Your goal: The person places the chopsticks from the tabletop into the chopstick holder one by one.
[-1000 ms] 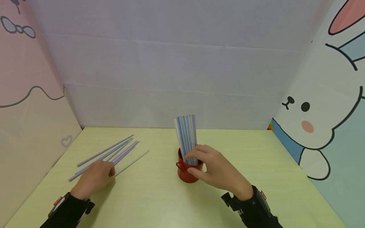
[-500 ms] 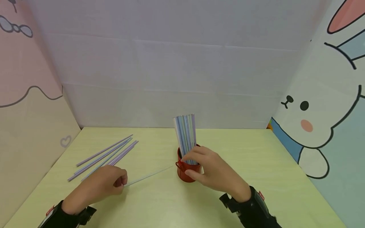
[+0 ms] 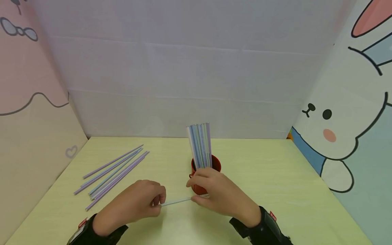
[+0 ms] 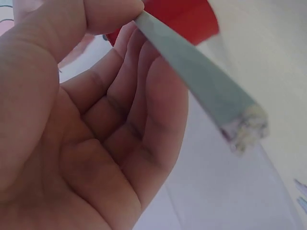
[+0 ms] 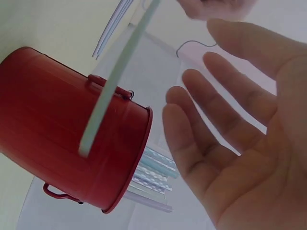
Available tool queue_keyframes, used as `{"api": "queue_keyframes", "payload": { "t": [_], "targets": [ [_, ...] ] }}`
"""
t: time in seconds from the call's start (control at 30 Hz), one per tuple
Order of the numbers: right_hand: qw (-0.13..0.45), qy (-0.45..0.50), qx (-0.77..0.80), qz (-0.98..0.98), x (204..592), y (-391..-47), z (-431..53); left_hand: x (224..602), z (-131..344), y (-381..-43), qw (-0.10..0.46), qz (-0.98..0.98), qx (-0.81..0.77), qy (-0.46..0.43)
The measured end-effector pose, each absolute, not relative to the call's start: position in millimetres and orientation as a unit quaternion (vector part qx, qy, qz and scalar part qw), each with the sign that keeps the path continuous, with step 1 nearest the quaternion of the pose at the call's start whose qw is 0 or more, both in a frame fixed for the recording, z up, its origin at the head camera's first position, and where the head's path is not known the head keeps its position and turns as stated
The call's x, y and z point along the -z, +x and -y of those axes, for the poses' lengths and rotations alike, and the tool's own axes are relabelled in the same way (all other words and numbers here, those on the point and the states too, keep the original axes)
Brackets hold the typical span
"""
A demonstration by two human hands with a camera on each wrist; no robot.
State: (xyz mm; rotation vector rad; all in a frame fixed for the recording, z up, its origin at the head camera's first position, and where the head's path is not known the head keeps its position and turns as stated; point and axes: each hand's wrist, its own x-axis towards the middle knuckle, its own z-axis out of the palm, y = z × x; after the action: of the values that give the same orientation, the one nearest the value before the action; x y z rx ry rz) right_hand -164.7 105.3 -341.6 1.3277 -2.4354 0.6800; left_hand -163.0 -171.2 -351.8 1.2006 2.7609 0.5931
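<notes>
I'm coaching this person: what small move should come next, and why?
Probably close the right hand on the pale green stick: the left hand pinches it, its free end reaches in front of the red bucket, and the right hand is open beside it, not yet gripping.

This is a small table nook screened in on three sides, though whether it stands in a home, a classroom or a studio cannot be told. A pale yellow-green table (image 3: 260,170) runs back to a whitish sheet (image 3: 183,71) with level creases. On one side rises a left panel (image 3: 33,139), pink over cream, with a wavy line (image 3: 38,93), a bow-like shape (image 3: 20,31) and an outlined heart (image 3: 71,147); on the other, a right panel (image 3: 373,163) bears a big cartoon rabbit (image 3: 346,112), childlike in look, against blue.
</notes>
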Motion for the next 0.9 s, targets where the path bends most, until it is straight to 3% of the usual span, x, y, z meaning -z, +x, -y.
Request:
{"api": "queue_keyframes", "payload": {
  "t": [0.57, 0.9],
  "targets": [
    [0.120, 0.429, -0.177, 0.878, 348, -162, -101, 343, 107, -176, -0.039, -0.875, -0.215, 0.432],
    [0.122, 0.409, -0.175, 0.887, 345, -165, -104, 335, 106, -179, -0.025, -0.876, -0.242, 0.416]
  ]
}}
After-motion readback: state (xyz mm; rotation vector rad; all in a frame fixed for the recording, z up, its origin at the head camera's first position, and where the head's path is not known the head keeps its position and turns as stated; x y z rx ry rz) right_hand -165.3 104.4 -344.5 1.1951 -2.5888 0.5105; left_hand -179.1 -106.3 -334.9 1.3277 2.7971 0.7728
